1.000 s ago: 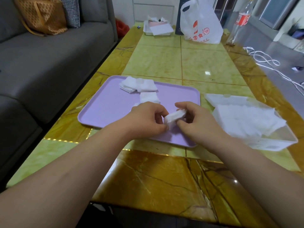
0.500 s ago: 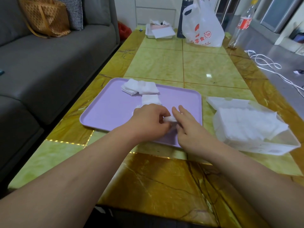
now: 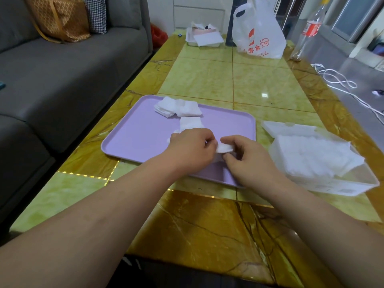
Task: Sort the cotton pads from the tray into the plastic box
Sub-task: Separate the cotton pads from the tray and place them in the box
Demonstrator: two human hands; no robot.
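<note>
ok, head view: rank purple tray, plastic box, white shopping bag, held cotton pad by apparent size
1. purple tray
2. plastic box
3. white shopping bag, farther off, so unsure against the box
4. cotton pad, held by both hands

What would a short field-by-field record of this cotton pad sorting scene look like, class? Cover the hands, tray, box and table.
left hand: over the tray, pinching a cotton pad
right hand: pinching the same cotton pad
tray: lilac, with loose pads at its far side
plastic box: clear, right of the tray, holding white pads, lid off
lid: lying behind the box
table: yellow-green marble pattern
</note>
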